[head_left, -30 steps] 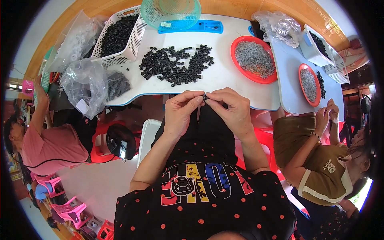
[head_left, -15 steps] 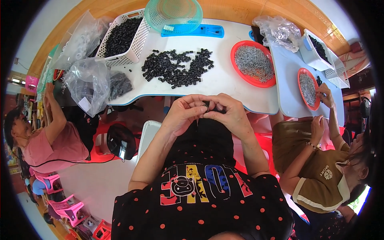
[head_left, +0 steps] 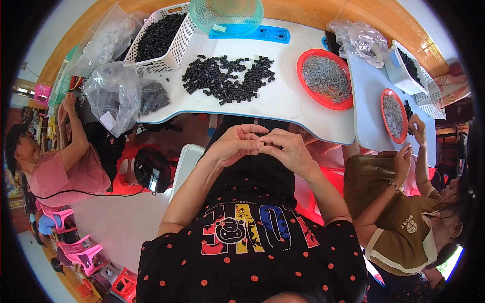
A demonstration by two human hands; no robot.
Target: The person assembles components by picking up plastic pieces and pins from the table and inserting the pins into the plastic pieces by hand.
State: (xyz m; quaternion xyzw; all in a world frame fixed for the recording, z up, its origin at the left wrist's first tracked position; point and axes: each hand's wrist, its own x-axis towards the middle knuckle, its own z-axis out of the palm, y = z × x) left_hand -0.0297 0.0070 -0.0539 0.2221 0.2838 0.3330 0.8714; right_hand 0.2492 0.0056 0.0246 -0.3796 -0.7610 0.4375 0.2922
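Over my lap, just in front of the table's near edge, my left hand and my right hand meet at the fingertips. Both are closed in a pinch, thumbs against forefingers. Whatever lies between them is too small or too covered to make out. Closest to them on the white table is a loose spread of short black cylindrical pieces. To its right, a red round tray holds a heap of small grey, translucent pieces.
At the back left stands a white perforated basket full of black pieces, beside clear plastic bags. A green strainer overlaps a blue tray. A co-worker's hand is near another red tray at right; another person sits left.
My hands stay together, but the fingers have shifted and the dark bit seen between them no longer shows. The table appears slightly higher and farther right in view.
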